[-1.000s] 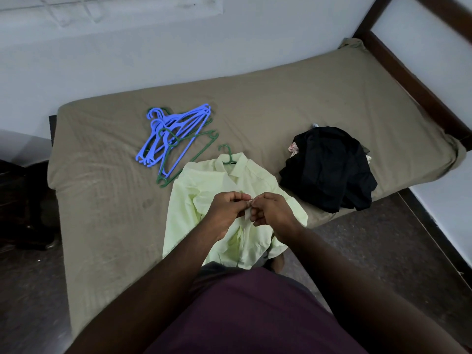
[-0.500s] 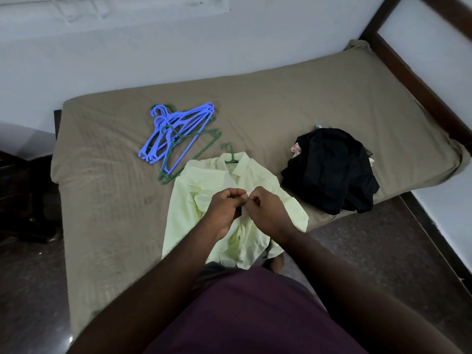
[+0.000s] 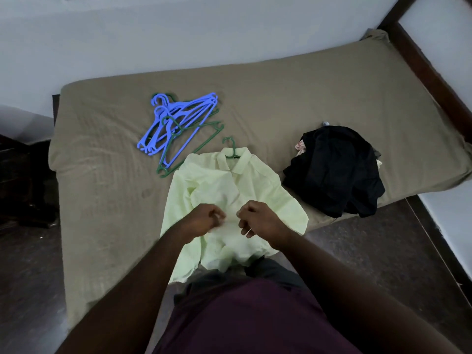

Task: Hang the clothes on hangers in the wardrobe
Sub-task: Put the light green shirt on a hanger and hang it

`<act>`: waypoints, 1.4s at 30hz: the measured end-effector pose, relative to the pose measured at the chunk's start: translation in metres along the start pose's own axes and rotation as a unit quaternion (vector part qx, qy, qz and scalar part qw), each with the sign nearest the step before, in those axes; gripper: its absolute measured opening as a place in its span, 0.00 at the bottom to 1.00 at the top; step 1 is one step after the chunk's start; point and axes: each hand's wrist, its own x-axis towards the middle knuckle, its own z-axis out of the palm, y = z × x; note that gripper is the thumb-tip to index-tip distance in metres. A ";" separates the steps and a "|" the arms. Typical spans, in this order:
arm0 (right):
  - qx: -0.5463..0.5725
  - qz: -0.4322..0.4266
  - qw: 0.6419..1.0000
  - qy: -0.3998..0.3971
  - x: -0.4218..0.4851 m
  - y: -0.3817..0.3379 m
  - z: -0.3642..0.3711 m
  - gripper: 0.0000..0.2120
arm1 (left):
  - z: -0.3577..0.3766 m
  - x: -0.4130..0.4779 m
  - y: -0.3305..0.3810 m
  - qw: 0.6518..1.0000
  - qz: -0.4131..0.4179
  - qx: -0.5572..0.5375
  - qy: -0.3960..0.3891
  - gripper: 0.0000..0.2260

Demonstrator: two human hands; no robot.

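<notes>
Pale yellow-green cloth fills the middle of our head view: the shirt (image 3: 229, 185) lies front up on the bed (image 3: 319, 93), its collar away from us and its hem spilling over the near edge. A green hanger (image 3: 231, 148) already sits inside it, with only the hook poking out beyond the collar. Our left hand (image 3: 203, 221) and right hand (image 3: 259, 221) hover low on the shirt's front, a little apart, one on each side of the button strip. Both have their fingers curled in, knuckles toward each other. The left is blurred and we cannot tell whether either hand pinches cloth. The shirt's long axis runs straight away from us, from hem to collar, and passes between our hands. The hook therefore lies dead ahead of the fingers, well beyond them, and neither hand is clearly nearer. We judge either could reach up that line to lift the shirt. Spare hangers (image 3: 178, 121), blue and green, lie far left, and black clothes (image 3: 334, 169) are heaped on the right.
</notes>
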 end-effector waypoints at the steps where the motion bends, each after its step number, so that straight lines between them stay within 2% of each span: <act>1: -0.011 -0.003 1.000 -0.003 0.002 0.003 0.000 0.06 | -0.005 0.000 -0.018 0.993 -0.020 0.100 0.054 0.07; 2: -0.006 0.001 1.000 -0.005 0.002 0.002 0.000 0.05 | -0.012 -0.003 -0.034 0.978 -0.044 0.180 0.096 0.07; 4: -0.026 0.059 0.997 -0.031 0.065 0.002 -0.044 0.05 | -0.001 0.049 -0.043 0.958 -0.117 0.210 0.156 0.08; 9: -0.049 0.045 0.997 0.037 0.092 -0.002 -0.064 0.05 | 0.012 0.053 -0.020 0.966 -0.062 0.192 0.162 0.10; 13: -0.172 0.013 0.984 0.053 0.162 -0.007 -0.089 0.06 | 0.033 0.086 0.005 0.973 -0.072 0.140 0.169 0.09; 17: -0.352 -0.053 0.933 0.049 0.240 -0.015 -0.097 0.05 | 0.039 0.115 0.017 0.976 -0.095 0.064 0.185 0.05; 23: -0.500 -0.160 0.851 0.025 0.352 -0.004 -0.097 0.15 | 0.044 0.142 0.014 0.966 -0.142 -0.024 0.215 0.06; 25: -0.548 -0.171 0.819 0.011 0.378 -0.001 -0.094 0.18 | 0.046 0.147 0.011 0.963 -0.154 -0.032 0.221 0.06; 28: -0.598 -0.138 0.789 -0.036 0.406 0.002 -0.094 0.24 | 0.048 0.155 0.007 0.962 -0.164 -0.019 0.217 0.05; 31: -0.589 -0.107 0.798 -0.069 0.414 0.010 -0.098 0.27 | 0.050 0.162 0.003 0.962 -0.173 0.024 0.209 0.05; 34: -0.552 -0.117 0.821 -0.085 0.404 0.012 -0.100 0.25 | 0.055 0.168 0.001 0.963 -0.174 0.079 0.193 0.04; 37: -0.534 -0.101 0.833 -0.102 0.382 0.014 -0.105 0.22 | 0.062 0.165 0.002 0.964 -0.170 0.150 0.141 0.05; 40: -0.529 -0.069 0.841 -0.095 0.353 0.025 -0.117 0.27 | 0.068 0.157 0.006 0.966 -0.155 0.179 0.102 0.05; 42: -0.538 -0.072 0.836 -0.082 0.333 0.033 -0.119 0.21 | 0.071 0.148 0.011 0.970 -0.138 0.174 0.098 0.04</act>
